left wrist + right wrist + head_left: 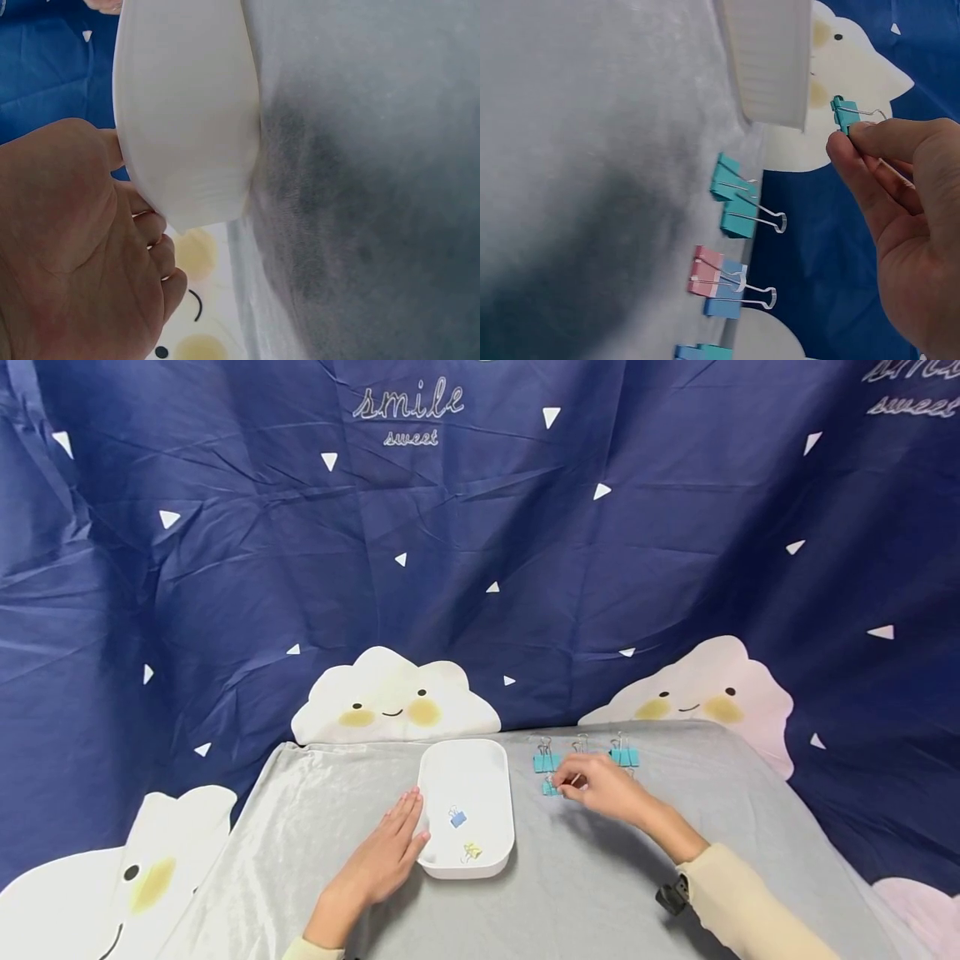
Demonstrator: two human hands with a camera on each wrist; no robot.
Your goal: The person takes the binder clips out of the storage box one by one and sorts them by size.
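My right hand pinches a small teal binder clip between thumb and fingertips, its wire handle pointing back toward the palm. My left hand lies along the left side of a white box, its fingers touching the rim. Inside the box are a blue binder clip and a yellow binder clip. On the cloth, in the right wrist view, stand two teal binder clips, then a pink binder clip in front of a blue binder clip. My right hand hides part of this group in the head view.
Grey cloth covers the table. Another teal binder clip stands at the right end of the group. Behind the table hangs a dark blue curtain printed with clouds and white triangles.
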